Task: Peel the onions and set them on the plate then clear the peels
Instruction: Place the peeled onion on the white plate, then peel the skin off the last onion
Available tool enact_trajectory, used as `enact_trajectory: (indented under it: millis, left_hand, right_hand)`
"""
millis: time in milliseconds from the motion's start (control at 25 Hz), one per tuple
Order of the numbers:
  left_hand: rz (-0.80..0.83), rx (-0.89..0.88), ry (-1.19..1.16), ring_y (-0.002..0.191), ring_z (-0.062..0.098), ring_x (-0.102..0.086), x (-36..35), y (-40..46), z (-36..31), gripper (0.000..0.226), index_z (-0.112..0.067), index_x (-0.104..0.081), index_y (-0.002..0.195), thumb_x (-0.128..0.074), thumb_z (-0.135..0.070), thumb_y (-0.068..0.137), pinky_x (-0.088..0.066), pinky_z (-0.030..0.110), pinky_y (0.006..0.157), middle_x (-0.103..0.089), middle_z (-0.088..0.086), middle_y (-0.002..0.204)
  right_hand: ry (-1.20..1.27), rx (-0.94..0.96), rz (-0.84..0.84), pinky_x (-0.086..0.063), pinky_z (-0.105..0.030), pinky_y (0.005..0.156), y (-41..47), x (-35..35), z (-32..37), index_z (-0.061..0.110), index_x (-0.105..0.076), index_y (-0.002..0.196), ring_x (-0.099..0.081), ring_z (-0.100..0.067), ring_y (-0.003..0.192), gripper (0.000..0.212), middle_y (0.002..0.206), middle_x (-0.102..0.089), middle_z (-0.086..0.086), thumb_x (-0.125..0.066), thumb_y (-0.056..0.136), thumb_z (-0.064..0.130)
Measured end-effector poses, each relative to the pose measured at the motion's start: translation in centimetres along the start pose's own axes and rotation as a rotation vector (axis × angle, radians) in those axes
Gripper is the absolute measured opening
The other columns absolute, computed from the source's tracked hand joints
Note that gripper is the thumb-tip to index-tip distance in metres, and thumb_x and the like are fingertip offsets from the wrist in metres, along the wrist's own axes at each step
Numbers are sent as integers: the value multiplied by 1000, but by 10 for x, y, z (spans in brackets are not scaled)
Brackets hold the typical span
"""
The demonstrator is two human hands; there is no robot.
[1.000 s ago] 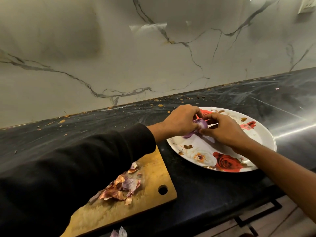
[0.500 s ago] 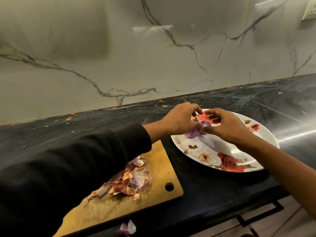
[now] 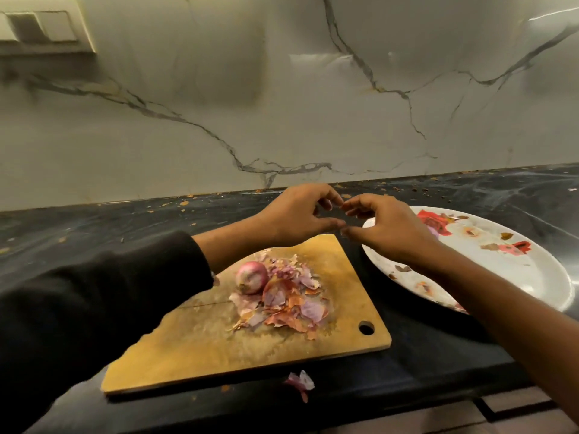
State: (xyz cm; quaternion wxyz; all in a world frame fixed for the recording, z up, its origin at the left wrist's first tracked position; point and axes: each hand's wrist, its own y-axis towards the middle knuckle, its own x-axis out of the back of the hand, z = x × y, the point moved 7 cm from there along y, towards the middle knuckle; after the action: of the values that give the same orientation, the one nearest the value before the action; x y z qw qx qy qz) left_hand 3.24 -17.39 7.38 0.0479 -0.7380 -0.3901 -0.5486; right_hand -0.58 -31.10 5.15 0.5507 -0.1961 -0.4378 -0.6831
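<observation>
An unpeeled pink onion (image 3: 251, 277) lies on the wooden cutting board (image 3: 219, 346) beside a heap of onion peels (image 3: 288, 296). My left hand (image 3: 294, 214) and my right hand (image 3: 388, 227) hover over the dark counter between the board and the flowered white plate (image 3: 501, 270). Their curved fingertips and thumbs nearly meet, and nothing shows between them. A sliver of something purple (image 3: 435, 230) peeks out on the plate behind my right hand; most of it is hidden.
One stray peel (image 3: 300, 382) lies on the black counter in front of the board, near the counter's front edge. Small peel flecks dot the counter along the marble wall. A switch plate (image 3: 40, 26) sits on the wall at the upper left.
Both hands have let go of the purple onion they held over the plate and shifted left toward the board. The view has swung left, bringing the onion on the board into sight.
</observation>
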Motion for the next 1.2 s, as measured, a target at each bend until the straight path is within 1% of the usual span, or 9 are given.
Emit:
enact_trajectory:
  millis: [240,400,560,640,720,840,920,1040,1200]
  left_hand:
    - [-19,133,-9,103,4,-60,31,-68,46,38,-24,-61,123,-68,-41,89,-52,20,87,-63,-8,114]
    - [89,213,-122,104,0,-61,33,-102,69,42,-29,-59,124,-65,-49,87,-52,22,86,-64,-15,114]
    - [182,274,-273,103,7,-63,31,-120,90,23,-25,-61,119,-59,-29,96,-55,35,93,-66,-8,112]
    - [181,287,-337,103,16,-65,27,-123,101,19,-21,-62,116,-60,-22,97,-55,42,93,-68,-1,111]
    - [146,287,-418,103,22,-66,24,-123,108,18,-18,-63,114,-63,-17,95,-56,43,92,-69,4,109]
    - [77,317,-533,99,23,-68,19,-121,114,19,-12,-66,110,-66,-17,92,-58,35,86,-70,8,106]
    - [26,329,-593,93,18,-69,13,-120,115,26,-11,-66,109,-67,-26,87,-57,29,79,-71,6,102]
    - [-80,343,-600,81,7,-65,13,-120,120,31,-15,-65,105,-64,-38,83,-52,22,68,-69,-6,89]
    - [-151,377,-471,75,9,-62,19,-123,125,42,-18,-65,98,-48,-56,91,-51,26,66,-68,-3,84]
  right_hand:
    - [81,85,166,-49,-21,88,2,-56,57,23,-62,129,-61,-7,106,42,119,-68,4,-73,89,32]
    - [73,149,316,-53,-24,89,0,-80,77,25,-63,128,-62,-5,107,45,117,-67,9,-70,88,45]
    - [124,169,510,-57,-28,89,-7,-106,82,31,-63,127,-63,-3,105,54,116,-67,15,-78,79,51]
    - [157,179,557,-59,-31,88,-9,-117,82,32,-63,124,-64,-5,103,56,113,-66,16,-84,74,46]
    - [196,193,541,-59,-34,87,-6,-121,81,32,-64,121,-65,-7,101,54,111,-67,15,-86,73,41]
    - [244,196,510,-59,-32,88,-1,-123,79,33,-68,117,-66,-3,100,48,106,-71,15,-86,73,42]
    - [273,207,491,-58,-28,88,0,-123,77,33,-70,116,-66,1,100,45,105,-72,16,-86,74,40]
    - [383,216,419,-57,-24,86,0,-119,76,30,-73,116,-67,-1,101,44,105,-74,16,-86,75,35]
    - [409,292,240,-45,-7,77,1,-106,80,31,-71,118,-64,-3,99,48,109,-68,14,-86,72,34]
